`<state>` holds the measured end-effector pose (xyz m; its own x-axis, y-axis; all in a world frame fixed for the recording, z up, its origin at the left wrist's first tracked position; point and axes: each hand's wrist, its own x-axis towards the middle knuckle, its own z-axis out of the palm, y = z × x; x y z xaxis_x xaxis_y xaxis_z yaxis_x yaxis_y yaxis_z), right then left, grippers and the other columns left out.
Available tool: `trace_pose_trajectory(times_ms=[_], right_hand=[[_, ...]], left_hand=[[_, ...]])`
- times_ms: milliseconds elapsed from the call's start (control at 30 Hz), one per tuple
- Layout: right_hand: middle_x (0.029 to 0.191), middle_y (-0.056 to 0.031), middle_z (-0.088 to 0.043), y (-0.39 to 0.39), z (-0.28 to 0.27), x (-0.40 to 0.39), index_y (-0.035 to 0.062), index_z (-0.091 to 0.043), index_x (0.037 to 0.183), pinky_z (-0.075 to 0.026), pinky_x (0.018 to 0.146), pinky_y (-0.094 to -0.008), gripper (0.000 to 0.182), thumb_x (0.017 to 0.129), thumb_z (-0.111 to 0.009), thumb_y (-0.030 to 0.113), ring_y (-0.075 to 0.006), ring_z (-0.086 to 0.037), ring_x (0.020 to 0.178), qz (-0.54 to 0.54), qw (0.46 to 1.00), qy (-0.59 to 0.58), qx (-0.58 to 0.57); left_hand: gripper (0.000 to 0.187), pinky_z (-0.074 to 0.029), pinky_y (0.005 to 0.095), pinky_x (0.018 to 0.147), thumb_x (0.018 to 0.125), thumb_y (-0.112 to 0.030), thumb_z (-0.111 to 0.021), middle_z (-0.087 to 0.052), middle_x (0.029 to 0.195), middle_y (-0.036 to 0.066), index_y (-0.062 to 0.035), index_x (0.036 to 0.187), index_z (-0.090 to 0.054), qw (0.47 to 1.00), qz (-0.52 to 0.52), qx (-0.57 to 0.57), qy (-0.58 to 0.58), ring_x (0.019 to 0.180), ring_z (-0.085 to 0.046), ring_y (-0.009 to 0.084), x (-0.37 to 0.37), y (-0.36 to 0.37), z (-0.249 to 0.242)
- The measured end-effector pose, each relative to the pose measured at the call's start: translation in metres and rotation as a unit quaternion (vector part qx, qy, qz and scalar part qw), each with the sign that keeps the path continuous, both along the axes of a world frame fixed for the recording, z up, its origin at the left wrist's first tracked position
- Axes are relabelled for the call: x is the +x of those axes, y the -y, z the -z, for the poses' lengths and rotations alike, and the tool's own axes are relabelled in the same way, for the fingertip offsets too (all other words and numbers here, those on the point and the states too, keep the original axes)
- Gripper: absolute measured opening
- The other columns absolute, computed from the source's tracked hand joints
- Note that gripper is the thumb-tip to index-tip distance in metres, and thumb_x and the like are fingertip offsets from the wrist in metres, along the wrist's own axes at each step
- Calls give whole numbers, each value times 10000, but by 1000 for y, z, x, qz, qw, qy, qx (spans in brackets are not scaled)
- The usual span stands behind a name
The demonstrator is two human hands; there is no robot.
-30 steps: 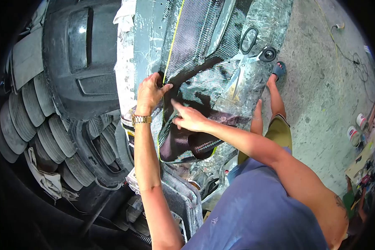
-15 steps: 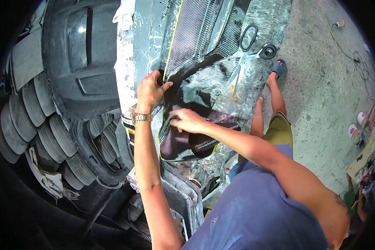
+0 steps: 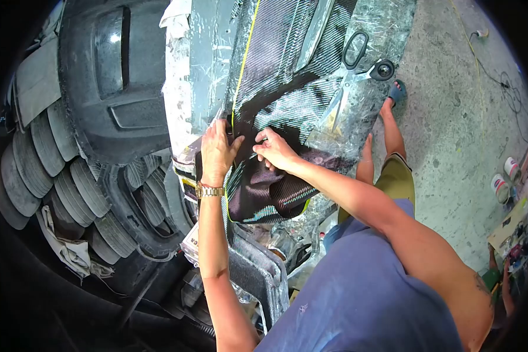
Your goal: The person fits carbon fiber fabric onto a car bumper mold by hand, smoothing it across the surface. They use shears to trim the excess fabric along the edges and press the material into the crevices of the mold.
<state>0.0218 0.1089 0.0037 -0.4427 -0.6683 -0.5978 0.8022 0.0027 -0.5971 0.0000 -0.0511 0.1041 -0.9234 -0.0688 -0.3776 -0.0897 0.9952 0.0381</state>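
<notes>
A dark carbon-fibre cloth point(image 3: 287, 193) with a yellow edge thread drapes over the long mould point(image 3: 208, 64) in front of me. My left hand point(image 3: 218, 154), a gold watch on its wrist, lies along the cloth's left edge. Its fingers stretch forward at the yellow thread and the thumb stands apart on the cloth. Over the dark creased part of the cloth is my right hand point(image 3: 277, 151), fingers loosely bent and apart, with nothing visible between them. Scissors point(image 3: 344, 88) with black handles rest on the mould's right side, beyond my right hand.
To the left lie a black moulded panel point(image 3: 108, 129) and several stacked tyres point(image 3: 47, 144). Another woven-surfaced part point(image 3: 255, 264) is below the cloth. Tubs point(image 3: 500, 189) and a cable point(image 3: 504, 88) are on the concrete floor point(image 3: 446, 146) at right, with another person's arm point(image 3: 507, 287) at the far edge.
My left hand has come back toward me along the edge, its fingers straightening. My right hand has lifted off the lower fold and moved forward and right. The view has shifted slightly.
</notes>
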Motion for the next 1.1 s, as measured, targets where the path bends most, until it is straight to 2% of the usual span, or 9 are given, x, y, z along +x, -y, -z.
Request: trace_pose_trajectory(times_ms=[167,200,367,433,467,600,800,1033,1100], right_hand=[[933,-144,-707,-40,-58,-11,14,-630,1021,-522,833,-445,301,914,-686,290,-332,-691,916,-143,949,-279,32],[972,-154,-710,-46,-68,-11,10,-647,1004,-535,802,-456,306,908,-683,299,-352,-692,924,-148,935,-321,23],[904,-181,-734,-21,-53,-5,17,-717,924,-552,819,-459,321,879,-699,334,-355,-711,923,-183,921,-342,42],[877,-181,-735,-3,-50,-23,29,-728,922,-552,829,-461,420,850,-720,442,-349,-716,923,-312,898,-303,60],[967,-191,-744,6,-50,-31,12,-740,991,-555,870,-449,607,831,-692,596,-347,-718,974,-373,879,-289,66],[1145,-227,-717,34,-44,-31,-52,-725,1083,-548,946,-433,835,822,-610,732,-353,-698,1079,-393,869,-272,125],[1076,-218,-726,37,-29,-17,5,-733,1042,-546,927,-470,520,871,-644,489,-369,-696,1047,-310,902,-275,118],[893,-173,-734,19,-25,-24,5,-692,877,-549,766,-442,445,875,-699,450,-320,-720,854,-272,931,-231,78],[844,-146,-733,4,-25,-37,13,-686,859,-544,709,-412,440,878,-716,451,-285,-718,774,-266,941,-201,54]], left_hand=[[524,-493,473,822,764,-227,-843,-644,976,206,-14,1104,-505,999,4,28,36,942,-630,400,-4,12,4],[563,-502,472,817,755,-247,-852,-651,973,208,-10,1117,-492,998,-10,38,53,935,-638,404,-7,12,2],[580,-513,477,808,758,-290,-853,-662,954,210,-18,1112,-482,999,15,28,40,923,-646,408,-7,15,-3],[571,-514,478,806,760,-290,-851,-663,944,212,-21,1099,-478,999,40,17,25,921,-647,409,-5,15,0],[558,-515,479,810,761,-281,-849,-665,943,210,-27,1086,-473,998,42,11,36,919,-648,412,-5,18,3],[567,-497,490,817,787,-313,-834,-670,950,217,-21,1128,-490,999,19,14,49,947,-636,417,-7,15,-1],[565,-496,489,819,768,-306,-846,-673,939,218,-26,1114,-498,998,0,29,52,955,-640,420,-6,20,5],[539,-518,481,802,786,-306,-828,-677,941,215,-24,1110,-503,998,-4,23,50,923,-656,415,-10,14,-8],[465,-515,480,785,811,-298,-810,-675,933,209,-23,1061,-531,993,-102,54,-1,905,-655,410,0,2,-27]])
